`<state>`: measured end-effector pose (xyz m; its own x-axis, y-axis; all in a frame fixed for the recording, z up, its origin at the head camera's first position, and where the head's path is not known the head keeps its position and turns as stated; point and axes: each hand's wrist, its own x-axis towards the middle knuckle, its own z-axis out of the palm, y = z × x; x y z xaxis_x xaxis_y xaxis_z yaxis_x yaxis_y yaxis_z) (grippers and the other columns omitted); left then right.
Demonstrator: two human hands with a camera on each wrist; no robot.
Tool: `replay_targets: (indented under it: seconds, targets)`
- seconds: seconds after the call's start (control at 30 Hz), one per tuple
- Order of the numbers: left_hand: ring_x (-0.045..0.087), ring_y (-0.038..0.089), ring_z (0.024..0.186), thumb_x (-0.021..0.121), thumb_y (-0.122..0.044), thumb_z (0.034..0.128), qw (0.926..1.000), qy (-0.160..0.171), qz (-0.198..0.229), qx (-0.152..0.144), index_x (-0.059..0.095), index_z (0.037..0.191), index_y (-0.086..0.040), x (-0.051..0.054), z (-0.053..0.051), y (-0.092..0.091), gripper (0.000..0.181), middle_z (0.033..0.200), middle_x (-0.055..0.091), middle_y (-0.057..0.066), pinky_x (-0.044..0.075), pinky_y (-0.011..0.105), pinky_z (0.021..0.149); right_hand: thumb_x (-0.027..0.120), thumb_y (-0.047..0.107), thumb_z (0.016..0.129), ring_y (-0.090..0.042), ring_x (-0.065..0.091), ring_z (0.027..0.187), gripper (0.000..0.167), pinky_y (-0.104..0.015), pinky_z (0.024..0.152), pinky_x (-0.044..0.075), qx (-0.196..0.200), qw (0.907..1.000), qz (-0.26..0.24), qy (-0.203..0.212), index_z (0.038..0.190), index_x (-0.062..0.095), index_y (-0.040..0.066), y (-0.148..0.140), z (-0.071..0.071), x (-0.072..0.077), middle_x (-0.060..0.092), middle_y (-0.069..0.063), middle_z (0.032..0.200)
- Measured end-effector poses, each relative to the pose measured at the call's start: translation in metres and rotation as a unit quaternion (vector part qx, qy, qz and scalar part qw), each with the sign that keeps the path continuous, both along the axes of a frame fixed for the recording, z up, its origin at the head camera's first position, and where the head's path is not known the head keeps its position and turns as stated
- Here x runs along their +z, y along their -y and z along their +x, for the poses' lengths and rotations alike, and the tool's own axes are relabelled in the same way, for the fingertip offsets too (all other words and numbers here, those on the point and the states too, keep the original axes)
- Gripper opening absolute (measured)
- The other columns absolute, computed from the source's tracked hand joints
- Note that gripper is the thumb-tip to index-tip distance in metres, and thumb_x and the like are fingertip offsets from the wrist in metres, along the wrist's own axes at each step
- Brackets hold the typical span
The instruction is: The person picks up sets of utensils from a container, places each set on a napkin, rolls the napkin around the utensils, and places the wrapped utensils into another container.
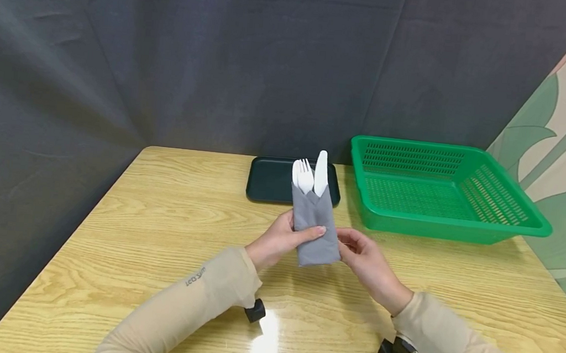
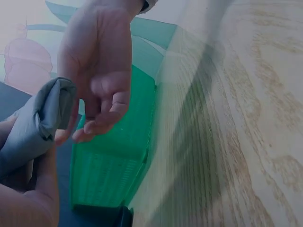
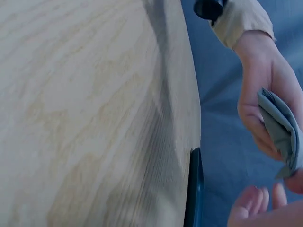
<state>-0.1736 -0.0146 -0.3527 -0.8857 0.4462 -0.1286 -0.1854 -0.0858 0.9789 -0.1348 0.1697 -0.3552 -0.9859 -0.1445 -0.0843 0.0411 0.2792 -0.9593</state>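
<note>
A folded grey napkin pouch [image 1: 316, 218] holds a white knife [image 1: 321, 174], a white fork [image 1: 305, 177] and a white piece, apparently a spoon [image 1: 295, 172], their upper ends sticking out. My left hand [image 1: 278, 240] grips the pouch from its left side, thumb across the front and fingers behind. At the pouch's right edge, thumb and forefinger of my right hand [image 1: 368, 263] pinch it near the lower corner. The left wrist view shows the folded end of the napkin pouch [image 2: 40, 118] close to the right hand's curled fingers. In the right wrist view the cutlery is hidden.
Behind the pouch, a dark rectangular tray [image 1: 270, 181] lies at the table's back edge. A green plastic basket [image 1: 439, 225] with slotted walls stands at the back right. The wooden table [image 1: 159, 233] meets a dark cloth backdrop [image 1: 251, 69].
</note>
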Motion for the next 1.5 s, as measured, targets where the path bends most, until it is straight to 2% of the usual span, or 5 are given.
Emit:
replay_targets:
  seconds: [0.27,0.6,1.03,1.33,1.5]
  targets:
    - [0.061,0.009,0.101,0.060,-0.013,0.0910,0.9999,-0.006,0.016,0.001,0.049,0.129,-0.009,0.003,0.002,-0.003,0.040,0.128,0.057,0.015,0.051,0.031,0.093,0.050,0.010,0.096,0.002,0.054,0.073,0.024,-0.020,0.069,0.050,-0.056,0.9959,0.048,-0.053,0.109,0.059,-0.007,0.009,0.006,0.007,0.063,-0.003,0.087]
    - [0.061,0.013,0.106,0.060,-0.015,0.0908,0.9994,-0.027,0.008,0.021,0.047,0.130,-0.009,0.006,0.001,-0.004,0.042,0.128,0.057,0.014,0.051,0.031,0.093,0.045,0.009,0.098,0.003,0.064,0.075,0.029,-0.019,0.072,0.056,-0.048,0.9966,0.014,-0.065,0.115,0.058,-0.010,0.010,0.011,0.007,0.067,-0.025,0.102]
    - [0.060,0.017,0.110,0.062,-0.016,0.0891,0.9976,-0.045,-0.011,0.052,0.046,0.131,-0.010,0.004,0.000,-0.004,0.045,0.128,0.057,0.013,0.050,0.032,0.095,0.057,0.013,0.093,0.004,0.065,0.079,0.037,-0.023,0.078,0.056,0.002,0.9979,0.017,-0.063,0.121,0.056,-0.011,0.009,0.012,0.008,0.065,-0.028,0.109]
    - [0.061,0.013,0.105,0.063,-0.017,0.0892,0.9984,-0.042,-0.015,0.034,0.050,0.127,-0.010,0.001,0.001,-0.003,0.040,0.125,0.060,0.012,0.050,0.030,0.093,0.052,0.003,0.094,0.003,0.065,0.079,0.034,-0.023,0.077,0.056,0.049,0.9976,-0.014,-0.046,0.121,0.050,-0.018,0.007,0.007,0.007,0.062,-0.034,0.107]
    - [0.060,0.015,0.110,0.065,-0.023,0.0882,0.9968,-0.053,-0.058,-0.016,0.051,0.127,-0.015,0.000,0.000,0.003,0.042,0.125,0.060,0.007,0.050,0.030,0.094,0.051,0.002,0.094,0.003,0.065,0.079,0.032,-0.024,0.077,0.057,0.035,0.9972,-0.026,-0.061,0.119,0.051,-0.018,0.006,0.008,0.005,0.063,-0.032,0.103]
